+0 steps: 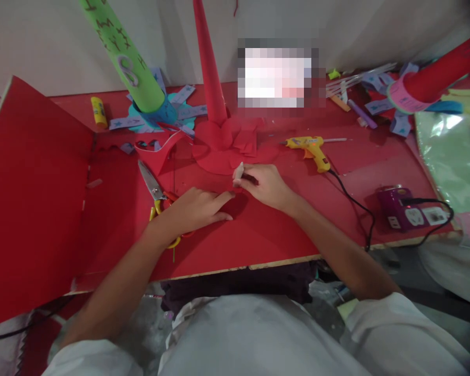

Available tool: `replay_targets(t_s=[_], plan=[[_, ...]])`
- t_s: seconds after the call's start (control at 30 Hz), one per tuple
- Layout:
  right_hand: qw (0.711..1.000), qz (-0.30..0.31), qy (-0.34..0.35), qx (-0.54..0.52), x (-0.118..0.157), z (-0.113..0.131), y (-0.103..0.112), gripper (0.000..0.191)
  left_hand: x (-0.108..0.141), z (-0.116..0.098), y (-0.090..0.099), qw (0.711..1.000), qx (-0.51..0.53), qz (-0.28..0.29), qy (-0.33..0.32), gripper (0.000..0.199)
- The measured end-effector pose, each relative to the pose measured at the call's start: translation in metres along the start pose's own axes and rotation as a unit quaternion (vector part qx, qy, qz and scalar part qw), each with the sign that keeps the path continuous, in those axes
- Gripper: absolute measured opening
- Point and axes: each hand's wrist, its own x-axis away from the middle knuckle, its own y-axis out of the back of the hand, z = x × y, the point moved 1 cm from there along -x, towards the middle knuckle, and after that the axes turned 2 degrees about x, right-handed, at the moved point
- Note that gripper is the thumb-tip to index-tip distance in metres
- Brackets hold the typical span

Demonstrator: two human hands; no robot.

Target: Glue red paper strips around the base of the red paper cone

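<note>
My left hand (199, 209) hovers low over the red tabletop (258, 230), thumb and forefinger apart, with nothing in it. Beneath its wrist lie scissors (152, 180) with yellow and red handles, partly hidden. My right hand (264, 185) is closed in a pinch; a small pale bit (239, 171) shows at the fingertips, too small to name. Just beyond that hand are red paper pieces (246, 141) and a round red paper base (215, 162). From the base rises a tall red paper cone (211, 73).
A yellow glue gun (311, 149) lies right of my hands, its cord near a purple power socket box (399, 209). A green paper tube (133, 68) and a glue stick (98, 112) stand at back left. A red board (35, 198) rises at left; a red tube (442, 78) leans at right.
</note>
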Motion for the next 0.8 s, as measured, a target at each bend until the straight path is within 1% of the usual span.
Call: replay_targets(t_s=[0.17, 0.33, 0.5, 0.7, 0.8], plan=[[1.000, -0.001, 0.001, 0.017, 0.000, -0.001, 0.004, 0.031, 0.000, 0.001, -0.001, 1.000, 0.003, 0.001, 0.005, 0.061], [0.999, 0.025, 0.024, 0.001, 0.002, -0.006, 0.007, 0.027, 0.000, 0.001, -0.002, 1.000, 0.018, -0.004, -0.002, 0.060], [1.000, 0.012, 0.008, 0.021, 0.001, -0.009, 0.009, 0.023, -0.001, 0.000, 0.000, 1.000, 0.015, 0.008, 0.012, 0.059], [0.999, 0.052, 0.017, -0.004, 0.001, -0.007, 0.014, 0.023, 0.000, -0.001, 0.001, 1.000, 0.019, 0.005, 0.012, 0.060], [0.999, 0.040, 0.024, 0.002, 0.001, -0.008, 0.014, 0.023, 0.000, -0.001, 0.001, 1.000, 0.015, 0.007, 0.015, 0.059]])
